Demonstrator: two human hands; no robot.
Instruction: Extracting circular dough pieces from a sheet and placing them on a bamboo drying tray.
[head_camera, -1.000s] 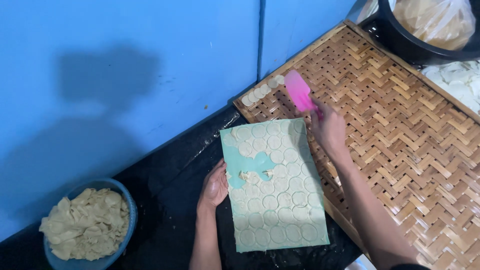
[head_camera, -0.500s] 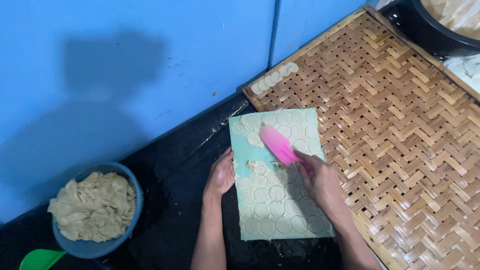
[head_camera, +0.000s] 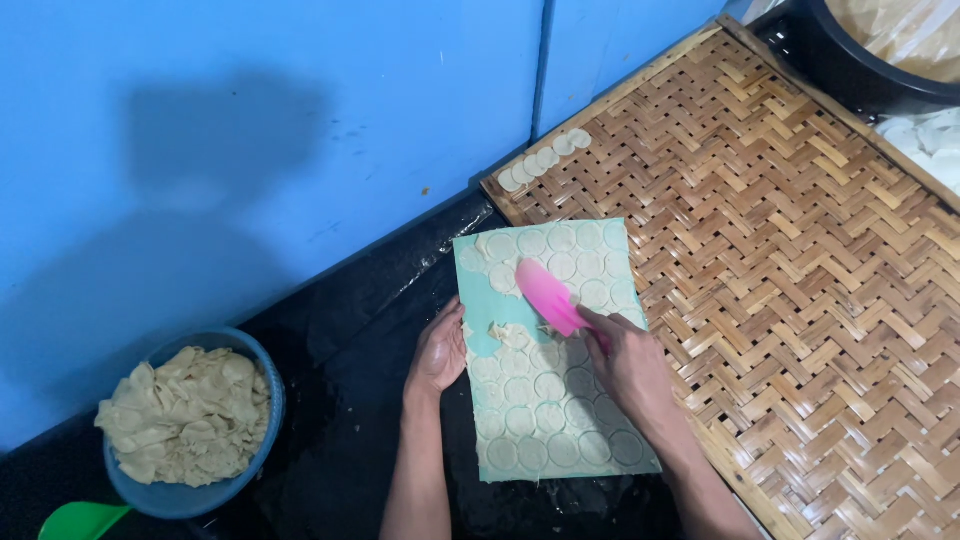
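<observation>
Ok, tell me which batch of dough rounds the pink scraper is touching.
The rounds on the green sheet, where the right hand presses the pink scraper. The short row on the woven mat, by the blue wall, lies untouched.

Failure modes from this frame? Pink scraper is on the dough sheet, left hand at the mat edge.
1. The pink scraper lies among closely packed dough discs; it may nick or drag neighbours.
2. The green mat straddles the woven tray's edge; only the left hand steadies it, so it might slip.
3. The right hand rests over uncollected discs and may squash them.
</observation>
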